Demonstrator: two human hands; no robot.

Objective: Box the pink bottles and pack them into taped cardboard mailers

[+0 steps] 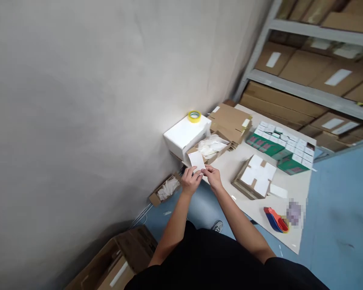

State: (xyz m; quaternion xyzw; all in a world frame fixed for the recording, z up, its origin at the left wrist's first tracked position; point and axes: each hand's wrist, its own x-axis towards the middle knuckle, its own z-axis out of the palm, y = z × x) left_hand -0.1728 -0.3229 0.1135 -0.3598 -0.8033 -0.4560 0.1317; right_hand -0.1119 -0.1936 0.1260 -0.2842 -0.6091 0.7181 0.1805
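Note:
Between my two hands is a small white card or label sheet (196, 159), tilted up near the table's left corner. My left hand (190, 180) pinches its lower left edge. With its fingers closed, my right hand (211, 176) grips the lower right edge. Just beyond the card, an open carton (218, 151) holds crumpled white plastic bags (211, 144). A white box (186, 135) stands to its left with a roll of yellow tape (194, 116) on top. Right of my hands sits a brown carton with white sheets taped on it (258, 173).
Green-and-white small boxes (269, 147) stand in rows at the table's far right. Flattened cardboard (228, 119) lies at the back. Red and blue scoop-like things (276, 220) are near the front corner. Shelves of cartons (305, 66) rise behind; open boxes (166, 188) sit on the floor.

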